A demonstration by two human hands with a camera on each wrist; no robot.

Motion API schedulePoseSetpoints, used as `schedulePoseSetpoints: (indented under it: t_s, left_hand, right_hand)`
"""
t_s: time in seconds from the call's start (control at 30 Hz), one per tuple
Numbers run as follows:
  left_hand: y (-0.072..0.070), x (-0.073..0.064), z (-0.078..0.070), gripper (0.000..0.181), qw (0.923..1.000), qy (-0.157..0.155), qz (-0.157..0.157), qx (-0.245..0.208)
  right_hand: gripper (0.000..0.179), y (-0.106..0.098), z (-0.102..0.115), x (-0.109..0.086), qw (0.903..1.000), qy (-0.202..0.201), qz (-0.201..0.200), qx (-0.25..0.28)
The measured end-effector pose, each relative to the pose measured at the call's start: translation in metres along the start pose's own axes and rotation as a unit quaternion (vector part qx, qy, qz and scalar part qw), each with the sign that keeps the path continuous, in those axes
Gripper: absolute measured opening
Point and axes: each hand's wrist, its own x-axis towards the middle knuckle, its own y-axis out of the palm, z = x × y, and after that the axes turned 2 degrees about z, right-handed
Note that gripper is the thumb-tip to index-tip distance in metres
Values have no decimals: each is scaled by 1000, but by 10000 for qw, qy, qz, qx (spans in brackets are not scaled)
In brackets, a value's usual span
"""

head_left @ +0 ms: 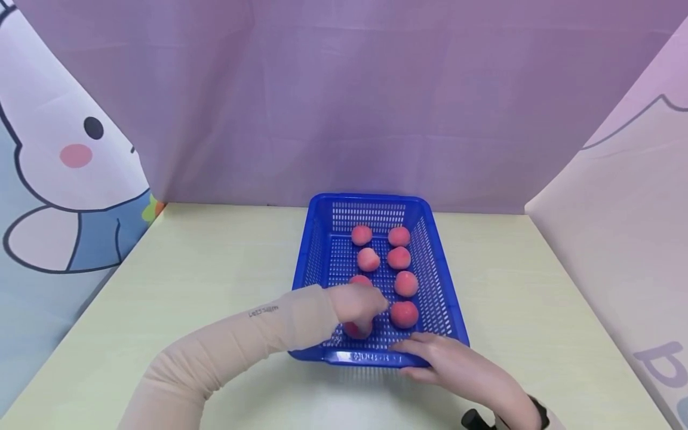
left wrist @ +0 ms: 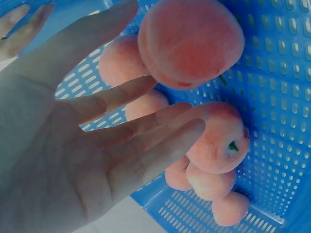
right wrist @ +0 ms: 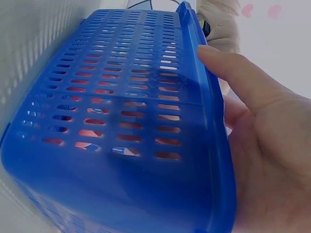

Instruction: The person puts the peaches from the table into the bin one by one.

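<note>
A blue plastic basket [head_left: 449,286] with slotted walls holds several pinkish-red peaches [head_left: 404,315] in two rough rows. My left hand [head_left: 357,304] reaches down inside it, over the near peaches of the left row. In the left wrist view the fingers [left wrist: 146,160] are stretched out and spread from the thumb, with nothing gripped. Their tips overlap a peach [left wrist: 221,145] that shows a green stem, and a larger peach [left wrist: 192,41] lies past the thumb. At the near right corner my right hand [head_left: 441,358] grips the basket rim, thumb outside and fingers over the inside.
The basket stands on a pale yellow-green table [head_left: 231,251], near its middle. Behind rises a purple cloth backdrop [head_left: 344,107]. Printed panels flank the table, a cartoon figure [head_left: 75,131] on the left one.
</note>
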Motion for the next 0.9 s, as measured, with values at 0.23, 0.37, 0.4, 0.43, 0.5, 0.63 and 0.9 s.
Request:
schedulePoseSetpoints:
  t_s: [0.23,0.37,0.4,0.43,0.5,0.63,0.9]
  left_hand:
    - [-12,-16,2,42,9983,244,-468,248]
    - [-18,-29,3,41,9962,231,-749,392]
    - [-19,-32,3,42,9951,214,-835,486]
    - [-20,-36,4,43,9941,202,-927,536]
    - [-23,-44,5,44,9927,163,-1060,547]
    - [-26,-60,10,45,9887,198,-1410,471]
    - [-26,-97,18,36,9673,41,-2446,666]
  right_hand:
    - [28,-2,2,0,9999,21,22,-128]
    - [28,-5,4,2,9997,112,178,-126]
    - [29,-5,4,2,9996,135,218,-136]
    - [29,-6,5,2,9994,163,260,-151]
    - [29,-7,6,2,9991,194,302,-219]
    - [30,-11,6,0,9990,194,252,-325]
    - [30,-31,4,-12,9969,-98,-432,-645]
